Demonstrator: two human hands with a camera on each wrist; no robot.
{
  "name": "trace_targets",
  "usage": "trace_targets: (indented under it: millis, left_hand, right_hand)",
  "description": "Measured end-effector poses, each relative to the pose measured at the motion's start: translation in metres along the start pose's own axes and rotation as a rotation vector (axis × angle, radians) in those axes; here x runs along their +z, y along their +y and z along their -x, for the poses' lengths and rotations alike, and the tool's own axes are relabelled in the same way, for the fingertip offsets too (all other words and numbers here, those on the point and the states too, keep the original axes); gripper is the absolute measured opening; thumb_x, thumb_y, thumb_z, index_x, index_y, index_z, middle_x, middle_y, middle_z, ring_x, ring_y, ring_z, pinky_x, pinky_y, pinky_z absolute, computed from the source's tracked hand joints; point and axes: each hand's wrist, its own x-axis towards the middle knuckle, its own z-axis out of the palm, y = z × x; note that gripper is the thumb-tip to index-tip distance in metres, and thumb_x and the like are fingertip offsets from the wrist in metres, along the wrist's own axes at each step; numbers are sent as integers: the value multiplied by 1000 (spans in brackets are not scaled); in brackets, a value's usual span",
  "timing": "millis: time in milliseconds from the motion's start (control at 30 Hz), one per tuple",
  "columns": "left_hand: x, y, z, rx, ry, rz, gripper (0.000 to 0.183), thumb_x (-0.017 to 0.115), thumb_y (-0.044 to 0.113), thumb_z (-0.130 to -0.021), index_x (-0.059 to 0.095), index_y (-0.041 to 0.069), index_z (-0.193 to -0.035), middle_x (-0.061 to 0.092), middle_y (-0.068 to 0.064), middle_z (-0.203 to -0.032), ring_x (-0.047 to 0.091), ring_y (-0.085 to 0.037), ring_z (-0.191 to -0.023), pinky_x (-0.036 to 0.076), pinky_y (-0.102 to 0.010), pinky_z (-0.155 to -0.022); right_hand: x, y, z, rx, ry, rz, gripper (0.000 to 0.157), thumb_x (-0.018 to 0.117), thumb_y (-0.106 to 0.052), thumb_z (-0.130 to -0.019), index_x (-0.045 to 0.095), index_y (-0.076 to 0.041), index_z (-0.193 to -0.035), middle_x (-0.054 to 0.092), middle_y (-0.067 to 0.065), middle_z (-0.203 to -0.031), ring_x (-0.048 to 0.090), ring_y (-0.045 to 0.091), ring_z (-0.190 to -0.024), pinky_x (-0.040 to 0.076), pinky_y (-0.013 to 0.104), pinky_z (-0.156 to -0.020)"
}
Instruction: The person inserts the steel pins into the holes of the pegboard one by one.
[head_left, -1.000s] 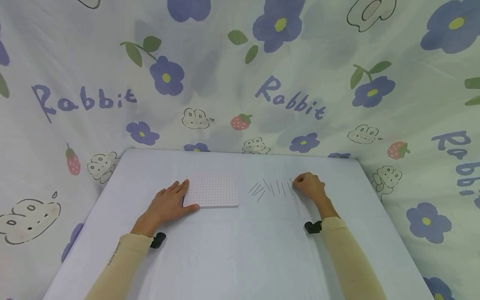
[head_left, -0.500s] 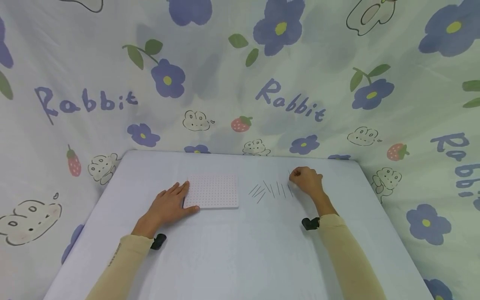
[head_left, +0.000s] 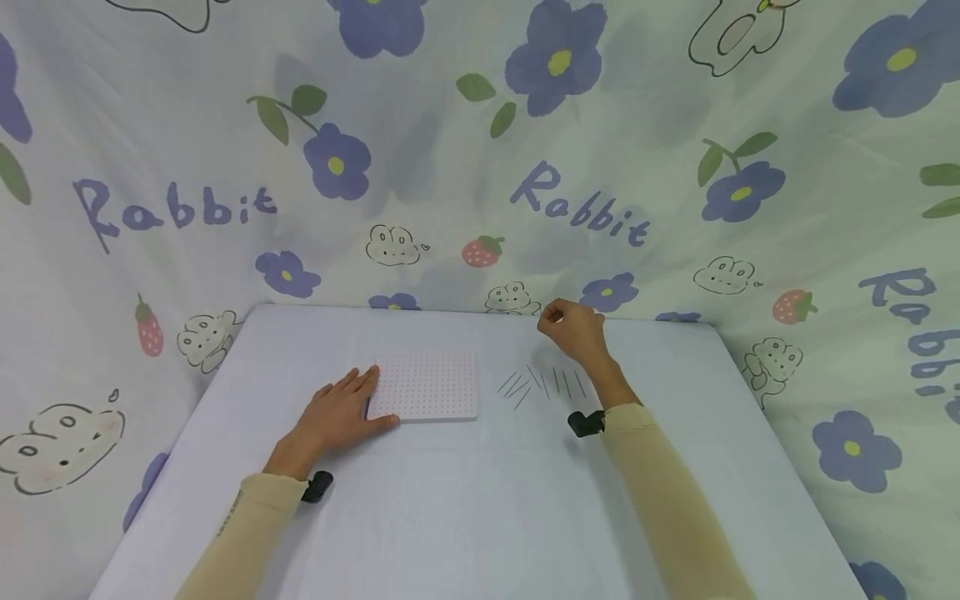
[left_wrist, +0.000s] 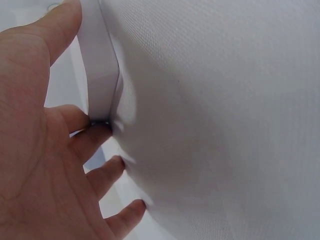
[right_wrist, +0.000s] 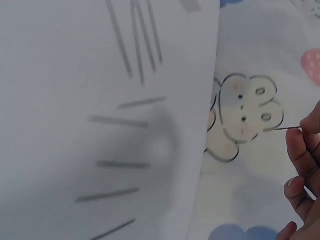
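A white board [head_left: 423, 385] with a grid of small dots or holes lies flat on the white table. At its left side my left hand [head_left: 337, 412] rests with fingers spread, the thumb by the front edge and a finger by the far left corner. Up close in the left wrist view, the fingertips [left_wrist: 135, 207] press into the tablecloth beside the board. My right hand [head_left: 576, 331] is raised over the table's back edge. Between thumb and forefinger it pinches a thin dark stick [right_wrist: 286, 129], too fine to make out in the head view.
Several more thin dark sticks [right_wrist: 123, 165] lie apart on the table to the right of the board, below the right hand. A patterned cloth [head_left: 420, 158] hangs behind the table. Black wrist cameras [head_left: 587, 423] sit on both forearms.
My right hand has picked a stick from the right end of the row, lifted it and moved leftward and back. The left hand and the board stay in place.
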Motion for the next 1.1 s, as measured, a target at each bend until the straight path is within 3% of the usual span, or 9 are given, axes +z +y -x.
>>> trace_targets:
  millis: [200,433,533,767,1100]
  left_hand:
    - [1,-1,0,-8,-19,2,104,59,70,-89,26,-1,-158,30,-21,-161,25,-45,-149,23,-71,-113]
    - [-1,0,2,-8,-6,7,104,61,69,-88,27,-2,-157,33,-22,-160,27,-45,-148,24,-70,-113]
    - [-2,0,2,-10,1,10,104,61,69,-88,28,-1,-157,33,-21,-160,28,-45,-148,24,-70,-113]
    - [-2,0,2,-1,5,8,102,61,68,-89,29,-1,-157,34,-21,-160,28,-45,-147,25,-71,-112]
    - [-1,-1,1,-5,2,6,103,61,69,-89,28,0,-157,33,-20,-160,28,-45,-148,24,-70,-113]
  right_hand:
    - [14,-27,-10,-55,-15,-45,11,66,-28,-89,70,-18,-92,73,-4,-91,65,23,-88,29,66,-104]
    - [34,-51,-15,-90,-50,-48,8,64,-29,-89,68,-22,-91,72,-8,-91,64,21,-86,34,50,-87]
    - [44,-60,-15,-115,-62,-52,7,64,-28,-90,68,-23,-91,72,-9,-91,63,20,-85,35,51,-87]
    - [65,-77,-14,-143,-110,-70,4,67,-29,-89,68,-25,-91,71,-12,-91,62,16,-84,32,62,-101]
    - [83,-91,-12,-154,-155,-53,5,69,-31,-89,71,-27,-92,72,-14,-90,62,12,-86,36,53,-95]
